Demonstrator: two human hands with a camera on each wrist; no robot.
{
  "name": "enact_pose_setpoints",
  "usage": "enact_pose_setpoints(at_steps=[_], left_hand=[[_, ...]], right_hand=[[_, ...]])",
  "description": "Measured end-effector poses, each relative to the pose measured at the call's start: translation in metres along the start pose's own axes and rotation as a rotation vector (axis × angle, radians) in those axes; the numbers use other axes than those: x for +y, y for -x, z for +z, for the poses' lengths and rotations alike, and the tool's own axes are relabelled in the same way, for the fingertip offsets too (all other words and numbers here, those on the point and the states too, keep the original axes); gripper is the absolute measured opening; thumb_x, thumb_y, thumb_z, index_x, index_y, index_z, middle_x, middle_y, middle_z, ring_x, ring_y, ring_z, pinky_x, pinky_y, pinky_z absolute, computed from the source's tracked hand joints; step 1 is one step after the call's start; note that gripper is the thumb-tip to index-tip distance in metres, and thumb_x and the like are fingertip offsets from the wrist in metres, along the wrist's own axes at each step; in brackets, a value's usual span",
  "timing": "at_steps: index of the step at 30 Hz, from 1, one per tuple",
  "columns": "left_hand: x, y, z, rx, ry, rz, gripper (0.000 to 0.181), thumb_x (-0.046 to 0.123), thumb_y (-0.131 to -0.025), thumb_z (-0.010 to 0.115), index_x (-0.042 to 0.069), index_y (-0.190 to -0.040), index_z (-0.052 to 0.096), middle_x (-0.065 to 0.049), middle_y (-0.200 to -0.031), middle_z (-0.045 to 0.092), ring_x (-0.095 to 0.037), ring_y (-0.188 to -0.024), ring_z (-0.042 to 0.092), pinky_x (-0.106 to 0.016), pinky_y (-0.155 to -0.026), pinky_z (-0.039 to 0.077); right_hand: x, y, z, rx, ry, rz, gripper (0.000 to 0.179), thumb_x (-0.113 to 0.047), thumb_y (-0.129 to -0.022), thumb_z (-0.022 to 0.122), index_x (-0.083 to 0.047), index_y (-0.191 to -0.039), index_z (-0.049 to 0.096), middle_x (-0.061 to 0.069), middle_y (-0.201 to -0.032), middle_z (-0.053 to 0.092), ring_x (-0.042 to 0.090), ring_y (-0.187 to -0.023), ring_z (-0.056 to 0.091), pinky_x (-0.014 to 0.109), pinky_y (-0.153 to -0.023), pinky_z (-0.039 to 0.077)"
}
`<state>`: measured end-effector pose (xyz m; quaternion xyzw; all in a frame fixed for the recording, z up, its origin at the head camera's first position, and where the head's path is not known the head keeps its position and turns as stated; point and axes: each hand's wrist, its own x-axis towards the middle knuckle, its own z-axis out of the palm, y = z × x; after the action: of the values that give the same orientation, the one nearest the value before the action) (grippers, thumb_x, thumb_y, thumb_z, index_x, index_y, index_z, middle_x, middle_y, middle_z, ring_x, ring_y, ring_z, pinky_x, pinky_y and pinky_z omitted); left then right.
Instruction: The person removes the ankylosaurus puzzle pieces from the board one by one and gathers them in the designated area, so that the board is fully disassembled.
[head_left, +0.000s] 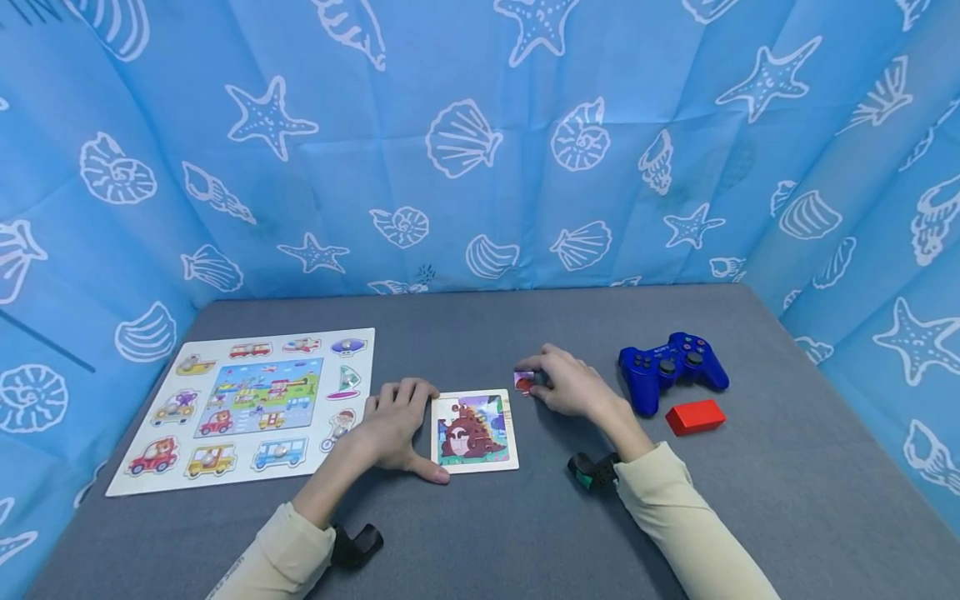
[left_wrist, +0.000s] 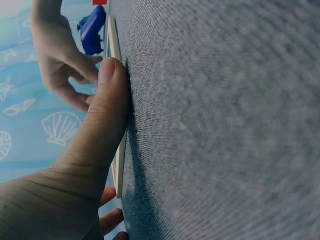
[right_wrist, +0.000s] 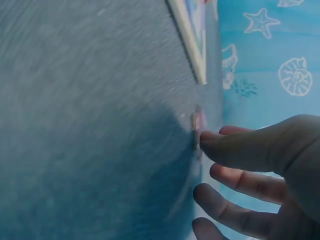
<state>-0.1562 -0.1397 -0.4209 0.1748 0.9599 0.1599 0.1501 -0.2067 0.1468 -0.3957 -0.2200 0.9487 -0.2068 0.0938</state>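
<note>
In the head view a small square jigsaw puzzle (head_left: pixel 472 433) in a pale wooden frame, with a brown spiny creature pictured on it, lies mid-table. My left hand (head_left: pixel 393 425) spans its left side, thumb at the near corner and index finger at the far corner, gripping it. The left wrist view shows the thumb (left_wrist: pixel 107 110) along the frame's edge (left_wrist: pixel 120 170). To the right of the frame, my right hand (head_left: pixel 566 382) pinches a small purple and red puzzle piece (head_left: pixel 523 382) between thumb and index finger, low at the table. Its other fingers are loosely bent.
A large peg puzzle board (head_left: pixel 225 346) with vehicle pieces lies at the left. On the right are a blue game controller (head_left: pixel 671 367) and a red block (head_left: pixel 696 417). A blue shell-patterned curtain (head_left: pixel 480 208) encloses the grey table (head_left: pixel 487 533) at the back and sides.
</note>
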Motion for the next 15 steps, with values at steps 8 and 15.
enact_pose_setpoints(at_steps=[8, 15], left_hand=[[0.007, 0.004, -0.007, -0.03, -0.009, -0.015, 0.111, 0.065, -0.061, 0.091, 0.015, -0.145, 0.037, -0.014, -0.148, 0.037, -0.041, -0.134, 0.034, -0.06, -0.105, 0.033], [0.004, 0.002, -0.003, -0.016, -0.013, -0.01, 0.112, 0.067, -0.061, 0.09, 0.015, -0.145, 0.037, -0.015, -0.148, 0.038, -0.042, -0.134, 0.035, -0.063, -0.106, 0.033]], right_hand=[[-0.018, 0.001, -0.001, 0.092, -0.017, -0.061, 0.035, -0.015, -0.095, 0.071, -0.01, -0.13, 0.07, 0.014, -0.12, 0.068, 0.024, -0.098, 0.066, 0.046, -0.077, 0.054], [-0.039, -0.006, 0.006, 0.073, -0.082, -0.102, 0.034, -0.016, -0.095, 0.072, -0.008, -0.128, 0.07, 0.014, -0.117, 0.069, 0.021, -0.089, 0.066, 0.036, -0.071, 0.053]])
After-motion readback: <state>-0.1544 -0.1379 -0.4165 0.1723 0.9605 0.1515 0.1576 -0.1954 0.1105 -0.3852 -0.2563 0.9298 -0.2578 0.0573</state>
